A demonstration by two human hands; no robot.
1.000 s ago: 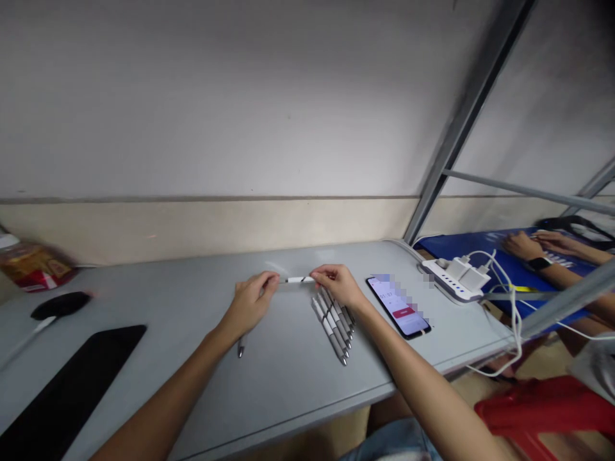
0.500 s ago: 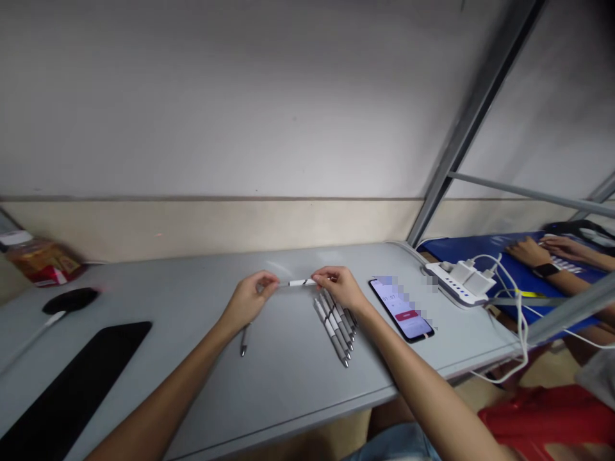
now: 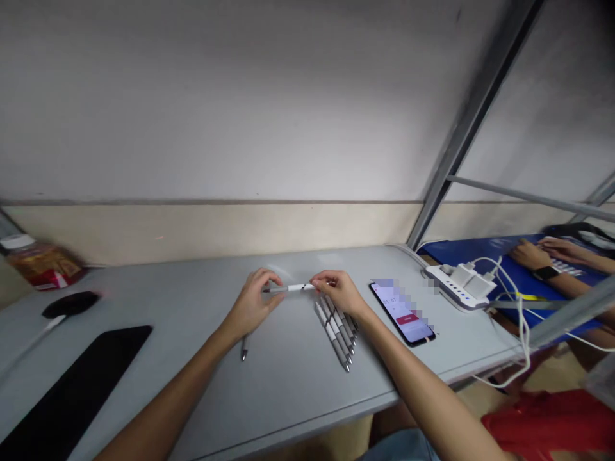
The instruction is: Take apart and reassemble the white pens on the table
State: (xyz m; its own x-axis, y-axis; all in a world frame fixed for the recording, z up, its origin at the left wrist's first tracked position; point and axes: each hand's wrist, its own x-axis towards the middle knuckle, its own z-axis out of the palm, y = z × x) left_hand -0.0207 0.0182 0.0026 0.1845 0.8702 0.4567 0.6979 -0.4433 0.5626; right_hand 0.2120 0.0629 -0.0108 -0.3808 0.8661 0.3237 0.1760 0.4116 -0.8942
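A white and grey pen (image 3: 298, 287) lies level between my hands, above the desk. My right hand (image 3: 339, 289) pinches its white end, near a dark band. My left hand (image 3: 257, 298) is at the grey end, its thumb and forefinger spread apart on either side of the pen. Below my right hand, several similar pens (image 3: 336, 333) lie side by side in a slanted row, their upper ends partly hidden by that hand. Another pen (image 3: 245, 349) rests under my left wrist, mostly covered by it.
On the grey desk (image 3: 269, 397), a lit phone (image 3: 402, 314) and a white power strip (image 3: 456, 288) with cables are to the right. A black mat (image 3: 81, 390), a dark oval object (image 3: 72, 303) and a jar (image 3: 43, 262) are left. Another person's hands (image 3: 533, 255) work beyond the metal frame.
My left thumb and forefinger have parted from their pinch, and the pen's grey end now shows between them. My right hand keeps its hold on the white end.
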